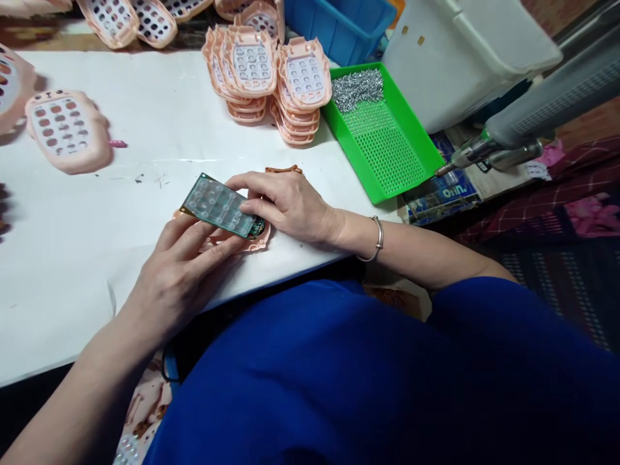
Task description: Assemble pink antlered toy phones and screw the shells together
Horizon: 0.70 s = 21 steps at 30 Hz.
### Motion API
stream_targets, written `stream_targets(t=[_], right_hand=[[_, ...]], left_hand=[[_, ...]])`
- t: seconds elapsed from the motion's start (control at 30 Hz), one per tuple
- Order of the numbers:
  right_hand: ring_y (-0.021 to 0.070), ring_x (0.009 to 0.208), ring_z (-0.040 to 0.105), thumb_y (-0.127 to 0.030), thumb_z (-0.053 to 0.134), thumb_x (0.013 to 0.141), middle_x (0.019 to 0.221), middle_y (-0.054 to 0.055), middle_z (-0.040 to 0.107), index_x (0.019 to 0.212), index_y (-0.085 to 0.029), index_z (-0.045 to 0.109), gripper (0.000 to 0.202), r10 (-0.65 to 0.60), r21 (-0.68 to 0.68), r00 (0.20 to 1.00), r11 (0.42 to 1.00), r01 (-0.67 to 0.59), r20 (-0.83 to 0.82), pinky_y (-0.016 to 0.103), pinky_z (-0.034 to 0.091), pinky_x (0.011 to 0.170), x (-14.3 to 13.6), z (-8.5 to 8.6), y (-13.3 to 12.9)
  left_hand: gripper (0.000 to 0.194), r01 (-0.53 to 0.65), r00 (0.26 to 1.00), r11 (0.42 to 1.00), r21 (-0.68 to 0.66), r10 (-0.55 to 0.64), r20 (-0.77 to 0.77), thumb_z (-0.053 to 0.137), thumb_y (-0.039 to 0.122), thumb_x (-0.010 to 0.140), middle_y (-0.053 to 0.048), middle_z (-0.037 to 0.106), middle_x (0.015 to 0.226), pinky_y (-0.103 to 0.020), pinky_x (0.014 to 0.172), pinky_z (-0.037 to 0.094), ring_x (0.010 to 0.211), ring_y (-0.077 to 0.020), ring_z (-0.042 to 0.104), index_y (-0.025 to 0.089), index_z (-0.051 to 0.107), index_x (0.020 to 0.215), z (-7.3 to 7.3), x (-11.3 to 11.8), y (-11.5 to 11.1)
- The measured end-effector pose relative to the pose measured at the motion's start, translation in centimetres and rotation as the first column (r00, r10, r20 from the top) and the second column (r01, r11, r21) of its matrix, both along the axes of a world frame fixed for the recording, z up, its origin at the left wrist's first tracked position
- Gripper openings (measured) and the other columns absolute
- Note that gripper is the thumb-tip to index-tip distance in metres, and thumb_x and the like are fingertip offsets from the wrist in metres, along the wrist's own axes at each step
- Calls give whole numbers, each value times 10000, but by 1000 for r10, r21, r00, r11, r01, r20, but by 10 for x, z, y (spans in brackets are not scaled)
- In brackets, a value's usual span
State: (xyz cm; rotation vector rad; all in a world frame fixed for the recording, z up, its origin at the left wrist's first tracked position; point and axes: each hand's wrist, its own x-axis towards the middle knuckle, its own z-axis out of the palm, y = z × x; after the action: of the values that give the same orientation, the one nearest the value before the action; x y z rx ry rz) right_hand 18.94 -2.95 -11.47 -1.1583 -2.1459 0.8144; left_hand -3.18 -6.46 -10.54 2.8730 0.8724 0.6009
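A green circuit board (pixel 217 204) is tilted above a pink plastic shell (pixel 262 243) near the table's front edge. My right hand (pixel 287 201) grips the board at its right end, thumb on its face and fingers behind the far edge. Below the board's near edge, my left hand (pixel 186 258) is closed around the shell, its fingertips partly hidden under the board. Most of the shell is covered by the board and my fingers. A small brown plastic piece (pixel 285 169) lies just beyond my right hand.
Stacked pink shells with keypads (pixel 252 64) stand at the back, beside a green tray (pixel 356 169) holding many screws (pixel 358 89). An electric screwdriver (pixel 477 150) hangs at the right. A blue bin (pixel 334 29) stands behind. Another pink shell (pixel 70 132) lies at left.
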Motion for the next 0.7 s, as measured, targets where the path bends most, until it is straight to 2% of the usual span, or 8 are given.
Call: stream_targets(t=[0.1, 0.23, 0.33, 0.5, 0.6, 0.7], right_hand=[[176, 865, 633, -276, 537, 974, 879, 29, 677, 1186, -193, 630, 246, -15, 6, 999, 1000, 15, 42, 314, 492, 939, -1, 2, -1], [189, 901, 647, -274, 542, 969, 886, 37, 689, 1177, -195, 633, 240, 18, 20, 997, 1000, -19, 74, 326, 487, 940, 0, 4, 1], [171, 874, 648, -261, 544, 961, 887, 26, 702, 1170, -196, 637, 238, 55, 26, 997, 998, -56, 60, 311, 491, 888, 3, 5, 3], [128, 823, 633, -243, 497, 974, 924, 28, 717, 1236, -161, 609, 297, 85, 1, 996, 996, -85, 30, 262, 480, 831, 7, 5, 4], [133, 859, 629, -274, 478, 980, 928, 34, 718, 1265, -159, 611, 334, 80, 61, 995, 995, -84, 67, 266, 465, 871, 6, 1, 3], [125, 852, 623, -302, 454, 981, 894, 23, 711, 1267, -150, 626, 366, 45, 122, 995, 991, -55, 87, 253, 454, 875, 3, -3, 1]], left_hand=[[209, 22, 1000, 999, 36, -22, 11, 583, 128, 916, -121, 680, 1082, -398, 918, 502, 1065, -243, 545, 200, 670, 1092, 2, 1, 1], [246, 48, 999, 997, 59, -49, 17, 596, 100, 901, -105, 655, 1049, -386, 910, 497, 1039, -235, 527, 203, 635, 1120, 2, 2, 2], [248, 51, 997, 997, 53, -54, 54, 601, 111, 900, -106, 629, 1064, -395, 914, 490, 1063, -246, 513, 202, 617, 1130, -2, 0, 2], [241, 68, 995, 994, 87, -73, 61, 630, 93, 875, -164, 601, 1126, -420, 902, 494, 1085, -273, 499, 148, 627, 1110, -6, -2, 4], [240, 73, 996, 993, 94, -78, 50, 627, 88, 878, -139, 606, 1036, -403, 838, 503, 980, -250, 496, 150, 627, 1109, -5, -1, 3], [224, 66, 996, 993, 102, -71, 48, 623, 101, 886, -133, 605, 1035, -392, 820, 508, 973, -243, 495, 156, 627, 1103, -4, 0, 3]])
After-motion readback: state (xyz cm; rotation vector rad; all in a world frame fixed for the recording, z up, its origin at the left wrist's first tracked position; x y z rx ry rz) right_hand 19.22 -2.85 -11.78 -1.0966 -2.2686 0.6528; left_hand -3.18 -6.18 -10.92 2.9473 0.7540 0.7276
